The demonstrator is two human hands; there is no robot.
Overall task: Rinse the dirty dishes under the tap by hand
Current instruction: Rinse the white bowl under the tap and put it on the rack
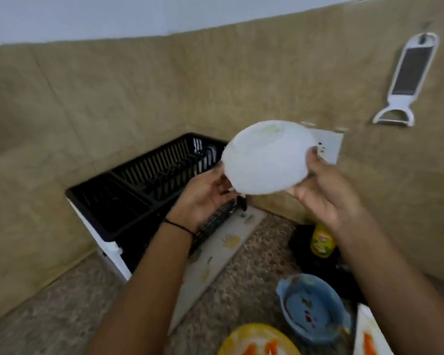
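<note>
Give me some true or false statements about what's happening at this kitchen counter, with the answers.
1. Both the left hand and the right hand hold the white bowl. True.
2. The white bowl sits inside the black dish rack. False: it is held in the air above the rack, base turned upward.
3. The blue bowl on the counter has food marks inside. True.
4. The white peeler lies on the counter. False: it hangs on the wall.
5. A black band circles the left wrist. True.
</note>
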